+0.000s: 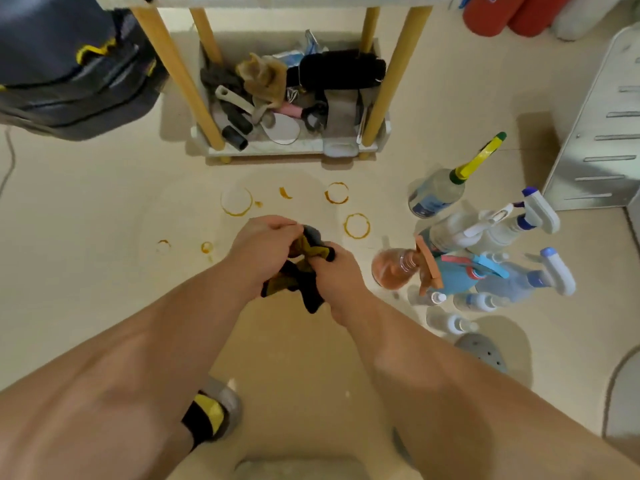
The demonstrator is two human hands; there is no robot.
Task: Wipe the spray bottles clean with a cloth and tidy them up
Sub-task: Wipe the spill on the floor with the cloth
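A: Cloth, quick. Where, what texture?
B: Centre of frame. Soft black-and-yellow cloth (306, 277), crumpled and bunched between both hands, with a loose black end hanging below them.
A: Hands?
B: Left hand (265, 245) has its fingers curled in, pinching the cloth's top. Right hand (341, 273) grasps the lower bunch, knuckles up. Both are clenched on fabric. Bare forearms converge from the lower corners.
A: Spray bottles?
B: Middle right, grouped on the floor (104, 209), apart from the hands. Clear plastic bottle (436, 194) with a long yellow-green nozzle at the back. White trigger sprayers (540, 213) with blue tips. Rounded amber bottle (393, 270) nearest the right hand, blue bottle (453, 278) just beside it. Small clear bottles (450, 322) with white caps below those.
A: Floor?
B: Smooth, pale beige. Brown ring stains (236, 200) above the hands.
A: Rest?
B: Rack (173, 60) with round wooden legs, top centre, its bottom tray heaped with rags and tools. Dark bag (69, 64) upper left. Ribbed metal cabinet (599, 133) at the right edge. Red cylinders (498, 12) upper right. Black-yellow sock (204, 415) in a grey slipper, lower centre.
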